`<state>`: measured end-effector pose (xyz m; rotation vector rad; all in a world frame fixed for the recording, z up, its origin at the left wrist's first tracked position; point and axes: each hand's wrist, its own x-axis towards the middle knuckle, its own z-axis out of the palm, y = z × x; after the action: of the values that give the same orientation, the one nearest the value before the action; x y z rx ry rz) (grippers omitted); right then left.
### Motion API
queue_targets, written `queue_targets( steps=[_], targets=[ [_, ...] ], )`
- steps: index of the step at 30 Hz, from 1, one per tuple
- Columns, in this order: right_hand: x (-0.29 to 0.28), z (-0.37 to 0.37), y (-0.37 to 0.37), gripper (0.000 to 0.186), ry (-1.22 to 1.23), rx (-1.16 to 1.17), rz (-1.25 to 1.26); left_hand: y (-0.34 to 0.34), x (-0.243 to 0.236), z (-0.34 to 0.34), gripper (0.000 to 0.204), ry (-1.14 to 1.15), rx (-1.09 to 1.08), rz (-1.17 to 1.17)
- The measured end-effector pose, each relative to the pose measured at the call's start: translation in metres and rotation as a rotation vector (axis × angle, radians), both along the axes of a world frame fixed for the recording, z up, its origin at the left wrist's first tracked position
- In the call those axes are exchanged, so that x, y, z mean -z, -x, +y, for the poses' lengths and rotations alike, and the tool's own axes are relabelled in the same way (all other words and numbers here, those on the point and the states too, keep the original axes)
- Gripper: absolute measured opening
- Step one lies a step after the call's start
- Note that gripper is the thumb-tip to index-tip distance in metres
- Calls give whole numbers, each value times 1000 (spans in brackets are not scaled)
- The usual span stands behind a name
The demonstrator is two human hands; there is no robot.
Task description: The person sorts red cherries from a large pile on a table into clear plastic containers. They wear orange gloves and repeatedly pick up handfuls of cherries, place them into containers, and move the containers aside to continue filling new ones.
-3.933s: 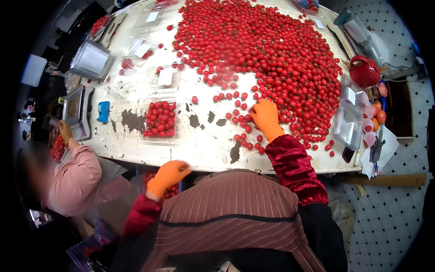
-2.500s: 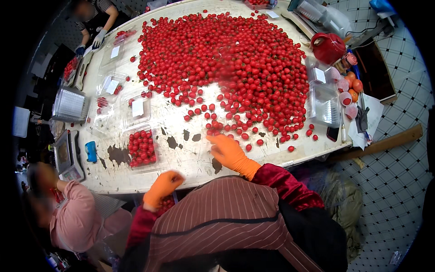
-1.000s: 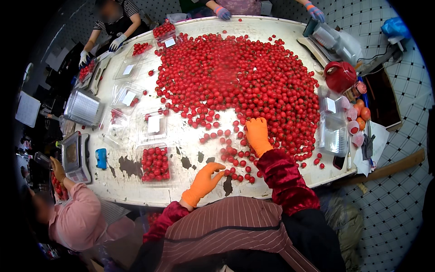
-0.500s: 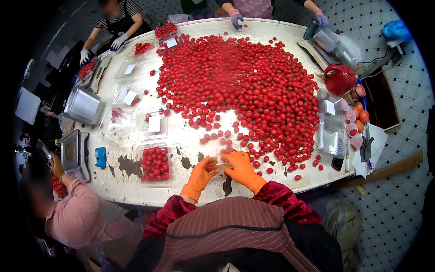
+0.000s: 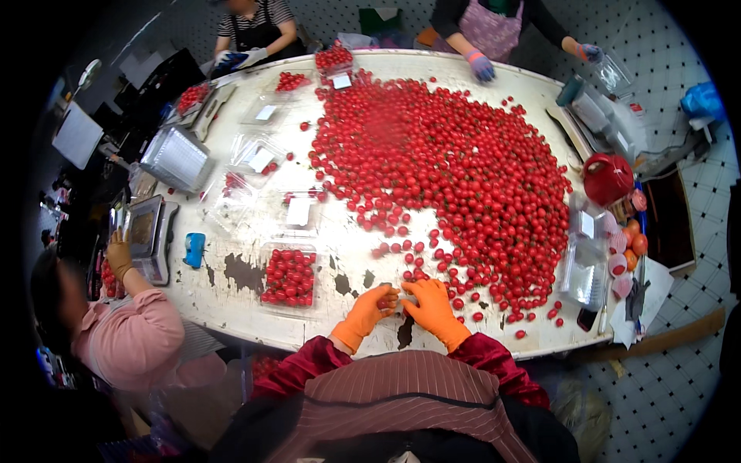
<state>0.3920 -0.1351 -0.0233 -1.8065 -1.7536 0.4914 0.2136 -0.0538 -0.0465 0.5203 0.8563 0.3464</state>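
Both my hands wear orange gloves and face each other at the near edge of a big heap of red cherry tomatoes [image 5: 463, 177]. My left hand [image 5: 364, 318] is closed, with a cherry tomato [image 5: 384, 303] partly showing among its curled fingers. Close beside it, my right hand [image 5: 436, 310] has bent fingers with thumb and forefinger apart; nothing shows between them. Loose tomatoes lie just beyond its fingertips. Left of my hands stands a clear plastic punnet [image 5: 289, 299] filled with cherry tomatoes.
Lidded clear boxes [image 5: 299, 212] and a blue object [image 5: 194, 250] lie on the worn white table [image 5: 231, 309]. Stacked empty punnets [image 5: 585, 270], a red jug [image 5: 608, 179] and larger fruit are at the right. A co-worker in pink [image 5: 131, 332] sits left; two more work across the table.
The whole view has shifted, so the table sits lower and further right. My hands keep nearly the same pose. Across the table, a co-worker's hand now holds a clear container.
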Motion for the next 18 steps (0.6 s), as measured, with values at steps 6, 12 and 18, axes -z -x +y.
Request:
queue_targets(
  steps=[6,12,18],
  targets=[
    [2,-1,-2,36,16,-10,-34,-1,6,1,37,29,23,-4],
    [1,-2,-2,36,19,-12,-34,-2,8,-2,36,50,16,3],
    [3,-1,-1,35,-12,-27,-62,-1,7,-3,36,61,25,15]
  ],
)
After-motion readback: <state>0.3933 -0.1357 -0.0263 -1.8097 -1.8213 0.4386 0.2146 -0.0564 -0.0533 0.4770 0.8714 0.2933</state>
